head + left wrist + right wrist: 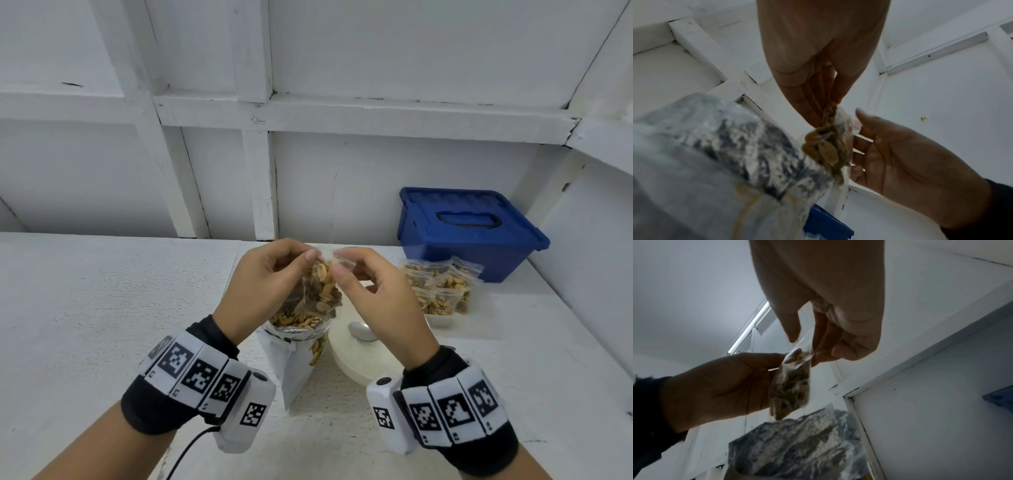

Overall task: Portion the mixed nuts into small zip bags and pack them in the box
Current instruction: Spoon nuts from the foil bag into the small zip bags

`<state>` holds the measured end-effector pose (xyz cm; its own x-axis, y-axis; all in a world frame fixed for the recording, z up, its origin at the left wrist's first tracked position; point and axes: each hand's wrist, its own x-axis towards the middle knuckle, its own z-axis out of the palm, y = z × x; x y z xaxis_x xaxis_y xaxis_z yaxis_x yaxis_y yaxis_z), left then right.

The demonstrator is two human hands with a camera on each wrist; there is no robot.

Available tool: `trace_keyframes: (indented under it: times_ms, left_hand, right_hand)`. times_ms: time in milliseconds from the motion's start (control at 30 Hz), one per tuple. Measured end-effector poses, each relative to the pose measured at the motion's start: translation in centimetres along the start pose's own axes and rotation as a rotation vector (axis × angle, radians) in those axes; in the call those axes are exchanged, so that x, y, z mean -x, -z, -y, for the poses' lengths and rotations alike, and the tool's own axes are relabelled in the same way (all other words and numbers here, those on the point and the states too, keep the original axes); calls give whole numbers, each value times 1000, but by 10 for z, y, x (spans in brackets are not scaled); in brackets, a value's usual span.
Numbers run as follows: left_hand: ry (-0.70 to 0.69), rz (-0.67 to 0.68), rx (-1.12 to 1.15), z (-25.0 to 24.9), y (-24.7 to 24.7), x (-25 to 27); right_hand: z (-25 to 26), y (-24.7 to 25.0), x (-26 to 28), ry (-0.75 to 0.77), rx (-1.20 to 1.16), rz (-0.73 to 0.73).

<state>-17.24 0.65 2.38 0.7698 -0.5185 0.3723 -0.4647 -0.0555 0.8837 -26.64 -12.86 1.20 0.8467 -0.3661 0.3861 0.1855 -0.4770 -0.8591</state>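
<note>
Both hands' fingers (310, 255) pinch a nut-filled zip bag (320, 287) above the foil pouch (298, 330), blue box (469, 233) beyond.

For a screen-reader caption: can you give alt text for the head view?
Two hands, left hand and right hand, pinch the top of a small zip bag of mixed nuts above an open foil nut pouch. Filled bags lie beside a closed blue box.

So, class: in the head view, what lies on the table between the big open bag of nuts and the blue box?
Head view: between the big bag of nuts and the blue box lie a white lid holding a spoon, then a pile of filled zip bags.
</note>
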Motion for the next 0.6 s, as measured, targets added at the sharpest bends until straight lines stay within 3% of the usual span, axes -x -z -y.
trace_keyframes:
  times_ms: [100, 233, 367, 467, 600]
  left_hand:
    - [-56, 62, -81, 1, -1, 0]
    - [-40, 139, -185, 5, 11, -1]
    - [4, 27, -362, 36, 51, -3]
    - [139, -15, -554, 80, 84, 2]
    - [410, 149, -769, 142, 107, 19]
  right_hand:
    - [-1, 4, -3, 38, 48, -23]
    - [-4, 29, -11, -24, 57, -63]
    - [-17, 87, -19, -71, 191, -248]
    - [-47, 123, -17, -105, 324, -346]
    - [-109, 147, -5, -269, 440, -416]
